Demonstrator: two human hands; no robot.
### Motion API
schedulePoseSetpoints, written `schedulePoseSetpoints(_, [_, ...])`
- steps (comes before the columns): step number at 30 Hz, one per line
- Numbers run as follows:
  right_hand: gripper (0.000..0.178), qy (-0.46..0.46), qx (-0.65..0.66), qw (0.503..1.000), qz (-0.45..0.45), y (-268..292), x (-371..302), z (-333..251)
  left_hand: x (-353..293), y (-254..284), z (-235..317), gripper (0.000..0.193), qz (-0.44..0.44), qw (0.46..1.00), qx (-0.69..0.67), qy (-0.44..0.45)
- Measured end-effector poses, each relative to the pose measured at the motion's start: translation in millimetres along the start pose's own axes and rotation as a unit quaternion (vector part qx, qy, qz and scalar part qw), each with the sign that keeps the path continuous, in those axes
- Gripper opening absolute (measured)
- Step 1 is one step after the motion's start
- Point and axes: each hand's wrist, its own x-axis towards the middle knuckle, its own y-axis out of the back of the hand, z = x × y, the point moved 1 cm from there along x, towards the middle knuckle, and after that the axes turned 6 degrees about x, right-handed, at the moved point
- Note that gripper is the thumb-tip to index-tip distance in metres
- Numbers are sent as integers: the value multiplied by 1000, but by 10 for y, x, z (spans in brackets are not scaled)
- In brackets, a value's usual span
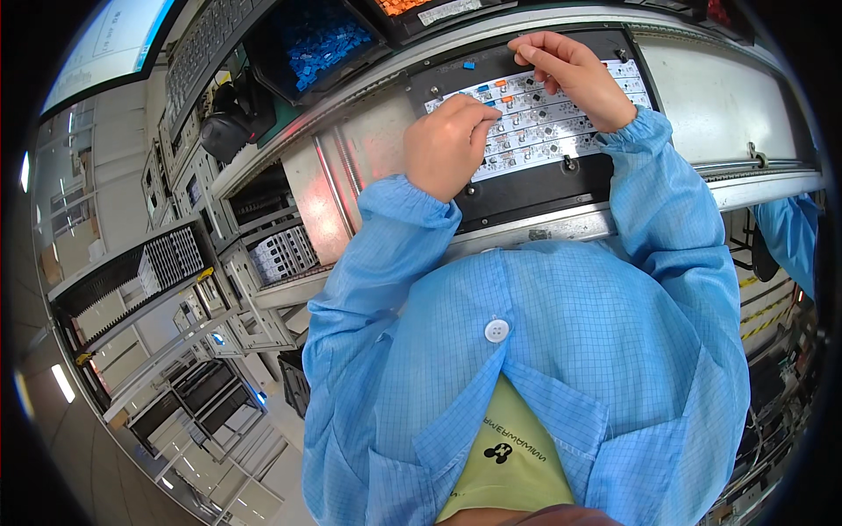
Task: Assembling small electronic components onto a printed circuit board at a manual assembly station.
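Observation:
A white circuit board panel [548, 131] made of several strips lies in a black tray [526, 191] before me. Over its left part, my left hand [447, 145] is closed, thumb and index finger pinched low at the board. Right by those fingertips is a small blue connector [490, 104]; whether the fingers grip a part is hidden. My right hand [574, 77] hovers above the panel's far edge, thumb and index finger pressed together on something too small to make out. Orange connectors [501, 85] sit on the strips between the hands. One loose blue connector [469, 66] lies on the tray's far border.
Beyond the rail at the far left stands a black bin of blue connectors [320, 53]. An orange-filled bin [402, 5] is beside it. A keyboard [206, 53] and a monitor [110, 44] are further left. Metal conveyor rails [561, 230] run along the tray's near side.

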Motion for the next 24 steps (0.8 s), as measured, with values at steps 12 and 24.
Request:
schedulePoseSetpoints(12, [35,-1,-17,1000,9,-2,-12,-5,11,-12,24,8,-4,1000,1,6])
schedulePoseSetpoints(24, [33,1,-7,1000,7,-40,-52,-78,44,-12,52,7,-17,1000,-10,21])
